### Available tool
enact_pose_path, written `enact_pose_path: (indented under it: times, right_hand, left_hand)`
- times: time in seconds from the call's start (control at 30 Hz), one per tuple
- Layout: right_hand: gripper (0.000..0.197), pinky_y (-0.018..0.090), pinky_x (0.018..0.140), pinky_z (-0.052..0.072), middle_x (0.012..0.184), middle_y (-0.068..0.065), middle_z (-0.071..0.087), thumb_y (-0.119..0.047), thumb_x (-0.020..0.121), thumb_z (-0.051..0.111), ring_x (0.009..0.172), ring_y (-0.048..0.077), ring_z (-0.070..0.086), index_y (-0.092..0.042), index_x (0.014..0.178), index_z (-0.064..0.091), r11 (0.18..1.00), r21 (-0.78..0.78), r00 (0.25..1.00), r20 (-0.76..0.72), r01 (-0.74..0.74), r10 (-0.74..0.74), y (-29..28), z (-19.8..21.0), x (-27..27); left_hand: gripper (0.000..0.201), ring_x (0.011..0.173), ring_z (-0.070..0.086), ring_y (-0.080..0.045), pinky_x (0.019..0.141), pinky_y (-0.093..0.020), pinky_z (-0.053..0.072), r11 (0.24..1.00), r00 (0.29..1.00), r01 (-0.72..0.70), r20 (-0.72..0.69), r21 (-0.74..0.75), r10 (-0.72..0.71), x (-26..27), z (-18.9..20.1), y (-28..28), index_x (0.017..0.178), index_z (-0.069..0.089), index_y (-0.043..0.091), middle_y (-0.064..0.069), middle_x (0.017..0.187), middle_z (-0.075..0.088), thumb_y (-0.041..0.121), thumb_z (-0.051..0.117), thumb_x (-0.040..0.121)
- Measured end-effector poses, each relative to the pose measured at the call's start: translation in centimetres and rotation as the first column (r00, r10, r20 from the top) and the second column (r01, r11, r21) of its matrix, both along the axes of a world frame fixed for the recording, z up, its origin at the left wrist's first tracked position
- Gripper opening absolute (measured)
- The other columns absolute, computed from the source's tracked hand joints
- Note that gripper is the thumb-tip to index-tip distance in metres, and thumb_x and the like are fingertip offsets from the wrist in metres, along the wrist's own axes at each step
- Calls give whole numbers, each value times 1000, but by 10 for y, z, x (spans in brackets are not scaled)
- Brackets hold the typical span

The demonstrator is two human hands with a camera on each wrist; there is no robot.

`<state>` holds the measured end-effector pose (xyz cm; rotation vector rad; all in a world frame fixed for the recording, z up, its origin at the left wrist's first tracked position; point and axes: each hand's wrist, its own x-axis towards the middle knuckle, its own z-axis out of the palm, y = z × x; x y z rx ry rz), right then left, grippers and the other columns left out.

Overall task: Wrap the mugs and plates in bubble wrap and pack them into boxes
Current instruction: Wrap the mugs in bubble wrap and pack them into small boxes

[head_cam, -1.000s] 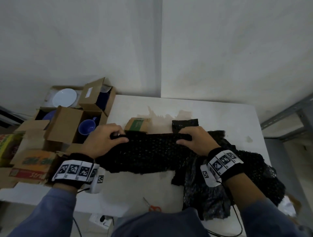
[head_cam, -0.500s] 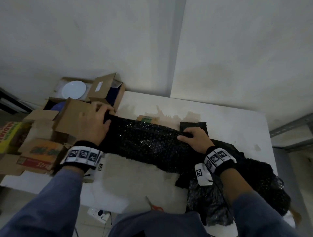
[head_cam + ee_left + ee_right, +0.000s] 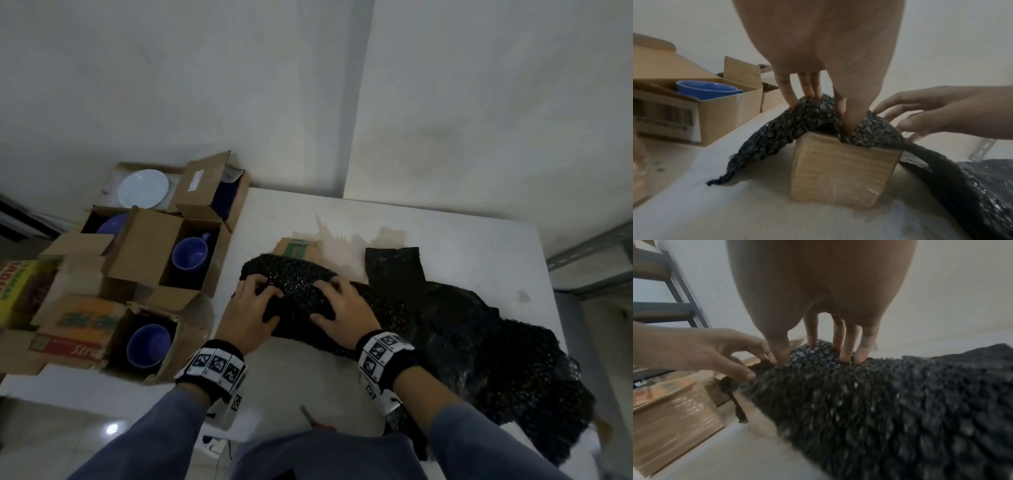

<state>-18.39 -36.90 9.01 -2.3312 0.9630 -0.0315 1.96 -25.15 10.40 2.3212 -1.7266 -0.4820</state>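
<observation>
bubble wrap [image 3: 455, 339]: black plastic, bumpy, glinting. small box [image 3: 840, 172] under it: plain brown cardboard, matt. boxes [image 3: 150, 253] at left: cardboard, one with shiny tape. mugs [image 3: 193, 254]: blue, glazed, glossy. plate [image 3: 144, 188]: white, glossy. worktop [image 3: 462, 246]: white, matt, stained.

Red-handled scissors [image 3: 317, 422] lie on the white table [image 3: 445, 240] (near edge).

White table [image 3: 462, 246]: black bubble wrap [image 3: 479, 342], small cardboard box [image 3: 842, 175], scissors [image 3: 317, 423]
</observation>
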Motion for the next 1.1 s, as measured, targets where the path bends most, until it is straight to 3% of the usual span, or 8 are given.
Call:
enact_pose_path:
  times: [0.1, 0.2, 0.3, 0.53, 0.63, 0.83, 1.0, 1.1]
  right_hand:
    - [62, 44, 95, 49, 142, 9, 34, -46, 90, 60, 127, 31, 43, -32, 146, 36, 999, 30, 998, -61, -32, 34, 9, -8, 10]
    - [55, 43, 92, 48, 136, 10, 41, -49, 87, 59, 121, 30, 46, -30, 138, 49, 994, -98, 996, -77, -49, 41, 2, -4, 13]
    - [53, 44, 94, 46, 136, 11, 44, -44, 83, 56, 120, 30, 46, -26, 132, 56, 972, -216, 995, -65, -89, 76, -10, 2, 16]
    - [45, 40, 78, 46, 101, 8, 59, -29, 74, 62, 97, 30, 58, -16, 117, 68, 953, -232, 979, -107, -197, 176, 0, 5, 8]
    - [44, 39, 82, 48, 104, 7, 59, -34, 80, 58, 99, 28, 59, -14, 118, 67, 962, -147, 969, -122, -232, 215, 18, 6, 5]
    - [43, 40, 86, 46, 111, 7, 58, -28, 75, 60, 100, 27, 54, -16, 116, 65, 932, -325, 984, 19, -160, 176, 12, 15, -2]
    - [43, 41, 98, 40, 127, 6, 55, -25, 71, 65, 113, 28, 53, -18, 113, 66, 892, -343, 956, -116, -294, 270, -2, 11, -8]
    - [37, 41, 98, 40, 123, 6, 57, -23, 72, 66, 114, 29, 53, -18, 109, 69, 898, -345, 961, -109, -275, 253, 5, 6, -12]
  left_hand:
    - [55, 116, 46, -32, 86, -43, 54, 988, 988, -146, -54, -53, 144, -6, -3, 13, 117, 57, 20, -9, 128, 41, 20, 83, 69]
    - [54, 110, 52, -26, 83, -40, 54, 952, 918, -307, -261, 16, 300, -11, -7, 22, 128, 47, 24, -4, 123, 41, 19, 75, 82]
    - [52, 116, 51, -22, 91, -36, 50, 961, 891, -273, -363, 45, 271, -7, -11, 22, 133, 44, 24, -1, 127, 42, 13, 68, 88]
    - [61, 114, 55, -23, 86, -44, 53, 998, 979, -53, -198, 29, 58, 28, -9, 2, 132, 49, 32, 3, 130, 48, 0, 65, 82]
    - [57, 109, 54, -29, 78, -45, 53, 999, 998, 27, -48, -33, -28, 27, 0, -17, 122, 62, 28, -3, 123, 54, -3, 64, 74]
    - [38, 107, 50, -22, 84, -36, 49, 970, 996, -19, -93, -242, -3, -2, 19, -20, 111, 64, 26, 1, 117, 48, 17, 70, 75]
    - [58, 121, 49, -26, 90, -41, 50, 997, 990, 26, -141, 66, -17, -18, -10, 7, 128, 53, 27, -3, 138, 38, 44, 75, 77]
    - [52, 115, 55, -25, 89, -36, 50, 999, 977, 12, -214, 36, -3, -15, -19, 17, 126, 56, 25, -1, 145, 35, 45, 73, 82]
